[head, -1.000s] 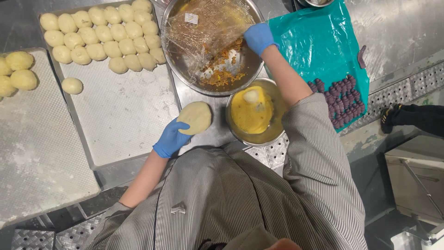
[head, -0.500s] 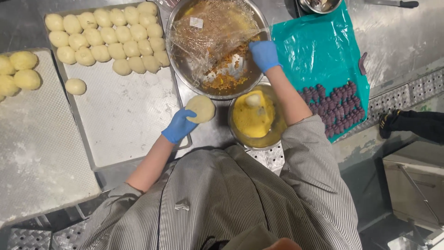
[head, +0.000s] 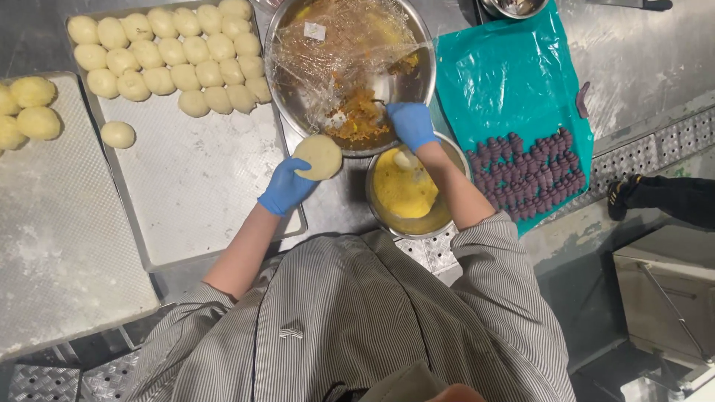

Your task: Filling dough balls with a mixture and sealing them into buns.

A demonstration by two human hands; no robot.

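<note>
**Dough disc held left of the filling bowl**

A flattened dough disc [head: 319, 156] is cupped in the left hand [head: 287, 186], blue-gloved, with the fingers curled under it and the face turned up. It is held just off the rim of the big bowl [head: 283, 89], over the edge of the tray [head: 201, 208]. The right hand [head: 410, 125] is reached into that bowl, its grip closed down among the orange filling [head: 361, 119]; whether a tool or a pinch of filling is held cannot be told. The filling lies to the right of the disc and a little farther from the body, so the right hand is plainly the nearer to it, while the disc waits close by on its left. The disc is round, with no long axis to speak of. Beneath the right forearm a small bowl [head: 387, 223] of yellow paste is seen. Dough balls [head: 171, 59] are ranked at the tray's far end.
</note>
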